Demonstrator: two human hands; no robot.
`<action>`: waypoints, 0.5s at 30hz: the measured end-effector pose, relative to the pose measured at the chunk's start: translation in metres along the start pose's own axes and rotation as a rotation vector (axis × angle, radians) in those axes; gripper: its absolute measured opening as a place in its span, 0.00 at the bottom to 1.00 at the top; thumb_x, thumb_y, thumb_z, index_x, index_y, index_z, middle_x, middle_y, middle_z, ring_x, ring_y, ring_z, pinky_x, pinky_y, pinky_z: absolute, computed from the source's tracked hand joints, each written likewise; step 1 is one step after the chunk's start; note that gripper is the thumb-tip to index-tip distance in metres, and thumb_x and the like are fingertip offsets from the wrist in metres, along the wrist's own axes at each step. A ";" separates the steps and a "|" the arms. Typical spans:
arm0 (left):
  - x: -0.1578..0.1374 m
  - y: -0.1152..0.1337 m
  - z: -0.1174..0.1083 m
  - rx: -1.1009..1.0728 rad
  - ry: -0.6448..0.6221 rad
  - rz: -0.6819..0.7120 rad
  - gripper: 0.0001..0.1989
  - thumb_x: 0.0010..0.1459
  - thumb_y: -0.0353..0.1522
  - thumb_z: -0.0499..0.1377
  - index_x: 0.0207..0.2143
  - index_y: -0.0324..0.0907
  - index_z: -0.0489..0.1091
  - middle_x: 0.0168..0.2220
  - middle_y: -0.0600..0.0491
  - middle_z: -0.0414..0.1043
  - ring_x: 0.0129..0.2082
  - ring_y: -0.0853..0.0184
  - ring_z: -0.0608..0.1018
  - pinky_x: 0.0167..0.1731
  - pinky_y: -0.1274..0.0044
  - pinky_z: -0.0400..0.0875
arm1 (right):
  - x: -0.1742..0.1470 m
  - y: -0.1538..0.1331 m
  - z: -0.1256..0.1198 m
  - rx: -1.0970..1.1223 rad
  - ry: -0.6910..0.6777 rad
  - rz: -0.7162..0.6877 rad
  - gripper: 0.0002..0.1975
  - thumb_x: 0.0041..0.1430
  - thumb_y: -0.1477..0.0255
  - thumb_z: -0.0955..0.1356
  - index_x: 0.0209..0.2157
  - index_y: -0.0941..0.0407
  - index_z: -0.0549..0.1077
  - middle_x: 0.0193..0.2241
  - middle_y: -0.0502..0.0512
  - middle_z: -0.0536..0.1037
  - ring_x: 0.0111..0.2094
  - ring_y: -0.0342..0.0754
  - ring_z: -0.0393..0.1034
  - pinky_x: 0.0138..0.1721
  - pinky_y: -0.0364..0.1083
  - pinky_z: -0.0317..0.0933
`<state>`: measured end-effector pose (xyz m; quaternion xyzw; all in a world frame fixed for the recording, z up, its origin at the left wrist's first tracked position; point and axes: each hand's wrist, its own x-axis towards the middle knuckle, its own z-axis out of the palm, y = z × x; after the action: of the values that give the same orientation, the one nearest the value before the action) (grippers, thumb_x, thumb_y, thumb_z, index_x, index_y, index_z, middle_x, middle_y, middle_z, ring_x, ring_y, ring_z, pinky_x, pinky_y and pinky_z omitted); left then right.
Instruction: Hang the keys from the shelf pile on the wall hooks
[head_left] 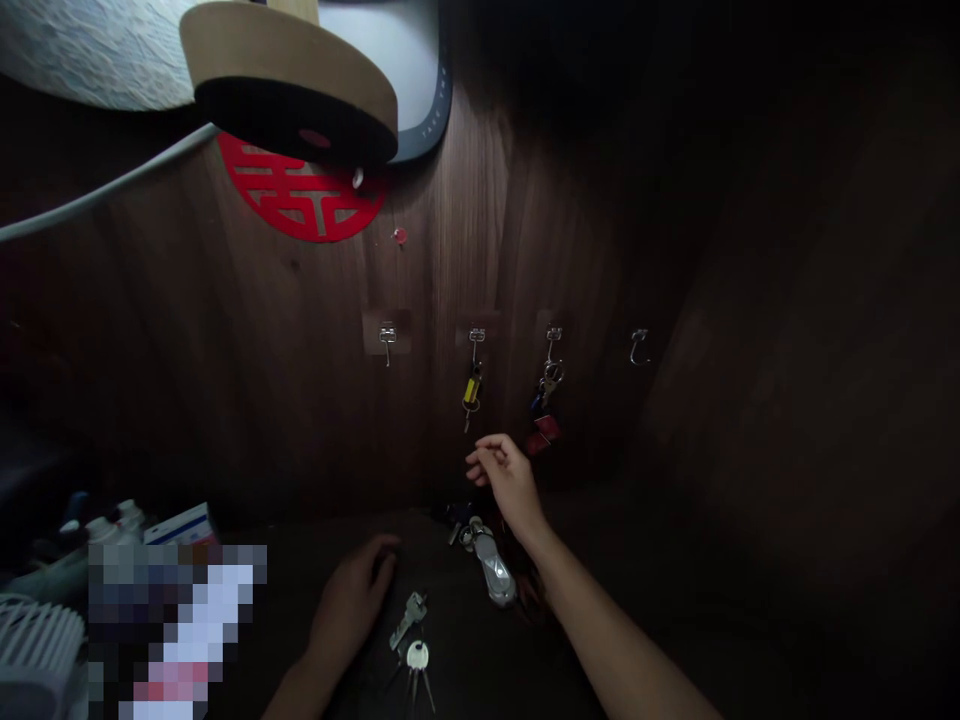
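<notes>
While the right grip [512, 486] curls loosely unclosed, yellow-tagged key [472, 388] hangs just above it.

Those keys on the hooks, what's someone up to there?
A person is working among keys with bare hands. The right hand is raised just below the yellow-tagged keys, fingers loosely bent, with nothing visible in it. The left hand is low, beside some silver keys. A silver fob lies between the forearms, and red-tagged keys hang on the next hook.
</notes>
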<state>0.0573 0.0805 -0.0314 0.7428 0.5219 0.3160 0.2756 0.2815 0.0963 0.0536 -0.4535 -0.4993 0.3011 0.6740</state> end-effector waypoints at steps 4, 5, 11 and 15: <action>-0.002 0.002 -0.001 0.007 0.007 0.016 0.12 0.58 0.34 0.50 0.41 0.48 0.70 0.40 0.54 0.78 0.42 0.63 0.78 0.43 0.74 0.68 | -0.029 0.013 -0.002 -0.053 -0.081 0.078 0.09 0.52 0.65 0.66 0.32 0.56 0.67 0.24 0.49 0.74 0.21 0.41 0.68 0.21 0.40 0.59; -0.002 0.002 -0.001 0.008 0.007 0.016 0.12 0.58 0.34 0.50 0.41 0.48 0.70 0.40 0.53 0.78 0.42 0.63 0.78 0.42 0.74 0.68 | -0.037 0.017 -0.002 -0.069 -0.105 0.095 0.09 0.52 0.65 0.65 0.32 0.56 0.67 0.24 0.49 0.74 0.21 0.41 0.68 0.22 0.40 0.58; -0.003 0.004 -0.002 -0.012 0.013 0.018 0.12 0.57 0.34 0.50 0.41 0.47 0.70 0.41 0.53 0.78 0.42 0.62 0.78 0.42 0.74 0.67 | -0.082 0.023 -0.004 -0.303 -0.317 0.125 0.07 0.58 0.68 0.62 0.34 0.55 0.69 0.28 0.50 0.75 0.26 0.43 0.70 0.28 0.42 0.61; -0.004 0.003 -0.003 -0.048 0.026 0.013 0.12 0.56 0.35 0.51 0.40 0.47 0.71 0.38 0.53 0.78 0.40 0.61 0.78 0.41 0.74 0.67 | -0.102 0.014 -0.007 -0.631 -0.451 0.028 0.08 0.59 0.73 0.61 0.34 0.52 0.72 0.32 0.49 0.77 0.35 0.45 0.71 0.36 0.43 0.61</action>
<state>0.0558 0.0764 -0.0282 0.7354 0.5128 0.3397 0.2843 0.2557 0.0123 -0.0007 -0.5677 -0.6969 0.2342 0.3704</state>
